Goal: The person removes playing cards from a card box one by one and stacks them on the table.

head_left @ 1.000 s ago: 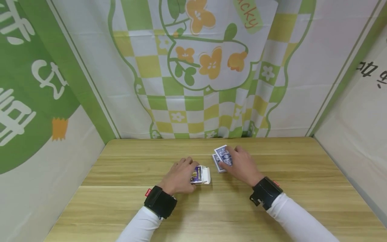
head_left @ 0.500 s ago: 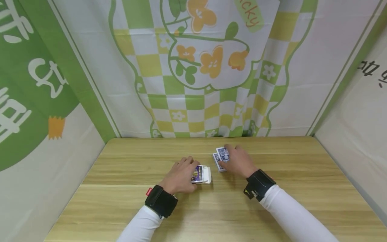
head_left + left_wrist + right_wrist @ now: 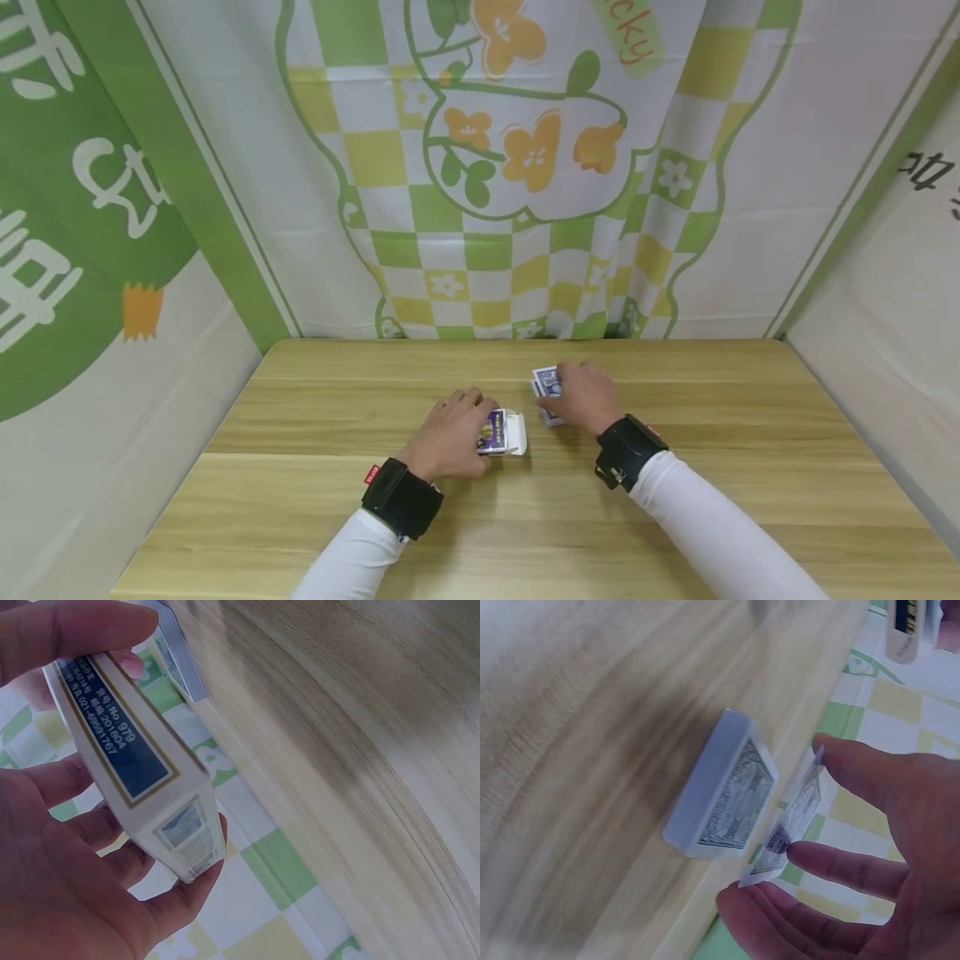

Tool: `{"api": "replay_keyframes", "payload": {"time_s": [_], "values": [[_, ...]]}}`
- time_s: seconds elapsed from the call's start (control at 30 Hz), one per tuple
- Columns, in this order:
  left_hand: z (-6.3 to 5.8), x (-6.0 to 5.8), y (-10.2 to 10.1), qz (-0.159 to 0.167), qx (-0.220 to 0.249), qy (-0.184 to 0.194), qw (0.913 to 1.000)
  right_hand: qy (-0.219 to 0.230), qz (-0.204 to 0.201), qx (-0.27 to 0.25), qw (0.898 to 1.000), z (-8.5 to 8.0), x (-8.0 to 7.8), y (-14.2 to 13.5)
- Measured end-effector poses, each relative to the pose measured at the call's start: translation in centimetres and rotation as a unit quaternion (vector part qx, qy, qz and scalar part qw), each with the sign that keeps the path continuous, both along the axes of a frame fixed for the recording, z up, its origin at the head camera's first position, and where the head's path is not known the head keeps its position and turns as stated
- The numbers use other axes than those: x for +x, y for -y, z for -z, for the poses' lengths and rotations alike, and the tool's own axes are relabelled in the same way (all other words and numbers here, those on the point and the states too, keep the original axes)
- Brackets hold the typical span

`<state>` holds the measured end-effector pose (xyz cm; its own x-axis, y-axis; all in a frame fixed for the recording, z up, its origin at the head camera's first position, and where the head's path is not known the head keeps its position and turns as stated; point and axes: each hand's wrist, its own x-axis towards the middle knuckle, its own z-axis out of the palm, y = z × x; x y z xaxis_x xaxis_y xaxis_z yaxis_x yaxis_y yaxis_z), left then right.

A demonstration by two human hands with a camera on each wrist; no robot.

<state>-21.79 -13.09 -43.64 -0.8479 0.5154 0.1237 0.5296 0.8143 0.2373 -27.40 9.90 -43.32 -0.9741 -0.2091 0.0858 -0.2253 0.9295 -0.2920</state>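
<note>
In the head view my left hand [image 3: 448, 437] grips a small playing card box [image 3: 492, 430], purple and white in front, with its white end flap [image 3: 516, 433] sticking out to the right. Seen from the left wrist, thumb and fingers wrap the box [image 3: 142, 750], whose side panel carries dark blue print. My right hand [image 3: 588, 398] pinches a thin blue-backed playing card [image 3: 795, 817] by its edges; whether it is one card or a few, I cannot tell. Just beneath, apart from that card, a squared deck of cards [image 3: 731, 787] lies on the table.
The wooden table [image 3: 337, 517] runs back to a green and white checked cloth [image 3: 487, 250]. Printed cloth walls [image 3: 225, 400] close off both sides. A black camera band [image 3: 630, 454] sits on each wrist.
My right hand has shifted a little left, and its card now lies more squarely above the deck instead of skewed. The left hand and the box stay nearly still.
</note>
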Motion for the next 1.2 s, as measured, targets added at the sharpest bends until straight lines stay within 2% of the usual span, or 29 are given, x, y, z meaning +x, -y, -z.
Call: {"api": "replay_keyframes", "payload": {"time_s": [0.3,0.57,1.2], "values": [[-0.1,0.1,0.0,-0.001,0.003,0.002,1.0000,-0.046,0.010,-0.002,0.999,1.3,0.2,0.2],[0.0,0.0,0.0,-0.005,0.001,0.003,1.0000,-0.069,0.008,0.004,0.998,1.9,0.3,0.3],[0.1,0.0,0.0,-0.009,0.002,0.013,0.9999,-0.074,0.018,0.012,0.997,2.4,0.0,0.5]]}}
